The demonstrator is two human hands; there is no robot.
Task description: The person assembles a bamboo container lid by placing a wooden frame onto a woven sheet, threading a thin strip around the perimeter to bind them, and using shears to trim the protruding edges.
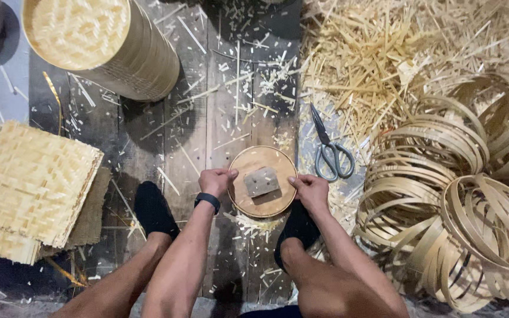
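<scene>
A stack of woven mats lies at the far left, with a tall woven cylinder above it on the dark plank floor.

The left hand sits at the left rim of a round wooden disc, fingers curled shut on that edge, a black watch on the wrist. The disc lies flat between the two black-socked feet, just ahead of the knees, with a small square block on its middle, turned a little askew.

The right hand closes its fingers over the disc's right rim, thumb toward the block. So the disc lies straight between the two hands, each touching its own side and equally near; being round, it has no long axis, and the block stands midway between the thumbs.

Scissors lie just beside the disc on the right, blades pointing away from the person, nearer the right hand. Farther right are bamboo scraps and a pile of bent bamboo hoops.
</scene>
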